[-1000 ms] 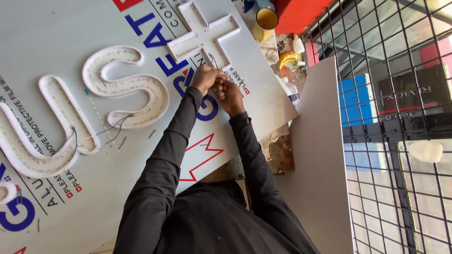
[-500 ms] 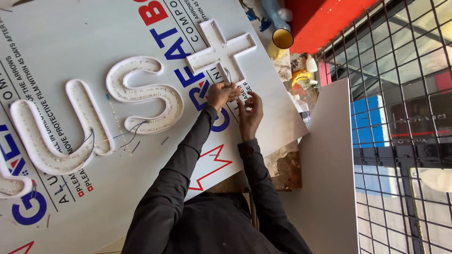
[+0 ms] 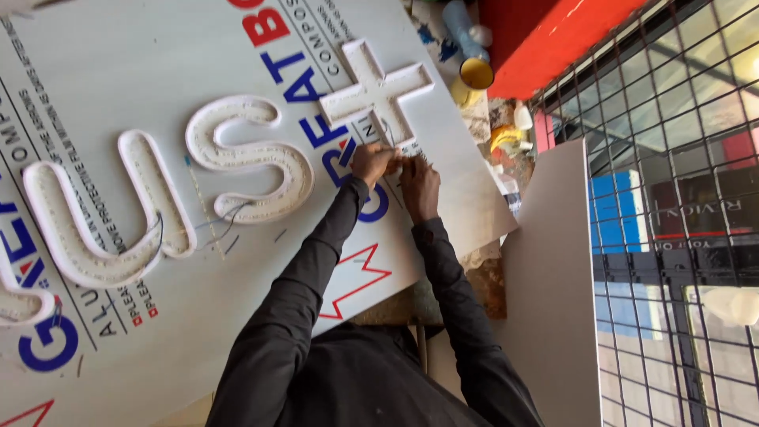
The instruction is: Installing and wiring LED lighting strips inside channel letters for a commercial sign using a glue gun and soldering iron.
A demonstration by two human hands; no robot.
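A white plus-shaped channel letter (image 3: 378, 91) lies on a large white panel (image 3: 142, 71) covered in printed protective film. Thin wires (image 3: 393, 142) come out at the lower end of the plus. My left hand (image 3: 371, 163) and my right hand (image 3: 420, 187) meet just below that end, fingertips together, pinching the wires. Both arms are in dark sleeves. To the left lie a white S-shaped letter (image 3: 251, 154) and a white U-shaped letter (image 3: 103, 229), with thin wires (image 3: 221, 221) running between them.
A yellow-capped bottle (image 3: 468, 47) and small clutter sit past the panel's far edge, beside a red surface (image 3: 553, 39). A grey board (image 3: 553, 277) and a black wire grille (image 3: 680, 213) stand at the right. Another white letter (image 3: 20, 300) shows at the left edge.
My right hand drew away from the left a little, then closed back up to it at the wires under the plus. The view shifted, so the letters appear further right and lower.
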